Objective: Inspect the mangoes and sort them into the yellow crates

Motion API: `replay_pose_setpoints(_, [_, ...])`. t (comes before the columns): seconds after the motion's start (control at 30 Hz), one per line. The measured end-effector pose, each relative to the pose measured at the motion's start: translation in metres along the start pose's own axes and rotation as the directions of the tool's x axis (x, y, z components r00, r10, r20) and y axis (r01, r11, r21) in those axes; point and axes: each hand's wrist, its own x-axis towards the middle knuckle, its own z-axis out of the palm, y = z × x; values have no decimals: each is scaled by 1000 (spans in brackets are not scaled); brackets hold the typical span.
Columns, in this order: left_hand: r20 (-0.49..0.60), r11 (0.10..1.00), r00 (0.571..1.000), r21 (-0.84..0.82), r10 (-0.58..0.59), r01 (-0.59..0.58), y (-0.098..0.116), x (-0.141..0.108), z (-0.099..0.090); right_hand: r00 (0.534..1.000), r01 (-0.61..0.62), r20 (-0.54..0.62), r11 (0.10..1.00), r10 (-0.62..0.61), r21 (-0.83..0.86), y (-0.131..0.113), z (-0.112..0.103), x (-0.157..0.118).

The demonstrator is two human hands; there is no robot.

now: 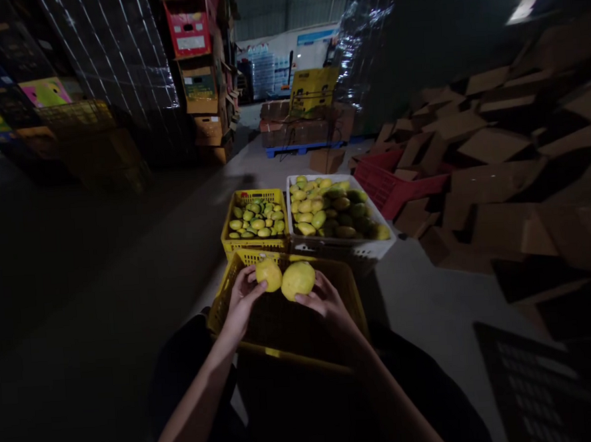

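Note:
My left hand (240, 299) grips a yellow mango (268, 275), fingers behind it and thumb along its lower edge. In my right hand (329, 297) is a second, slightly larger yellow mango (298, 280). Both fruits are held side by side, nearly touching, above a yellow plastic crate (271, 352) between my legs. That crate's inside is too dark to make out. Just beyond it, a smaller yellow crate (255, 244) holds many green-yellow mangoes (258, 223). To its right stands a white crate (338, 246) heaped with yellow and green mangoes (319, 206).
A red crate (380, 182) leans against a large pile of cardboard boxes (492, 169) on the right. Stacked cartons (202, 86) rise at the back left. Farther back, a blue pallet (296, 150) carries boxes, with a yellow carton (314, 90) on top.

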Motion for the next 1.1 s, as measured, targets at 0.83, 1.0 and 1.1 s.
replay_pose_setpoints(0.83, [-40, 958, 998, 286, 39, -26, -21, 4, -5, 991, -107, 76, 993, 111, -56, 8, 0, -4])
replay_pose_setpoints(1.0, [33, 959, 999, 281, 22, -30, -19, 2, -10, 993, -113, 18, 992, 114, -62, 25, 7, 4])
replay_pose_setpoints(1.1, [69, 981, 997, 193, -26, 12, -12, 1, -10, 991, -123, -61, 991, 119, -52, 33, 9, 6])
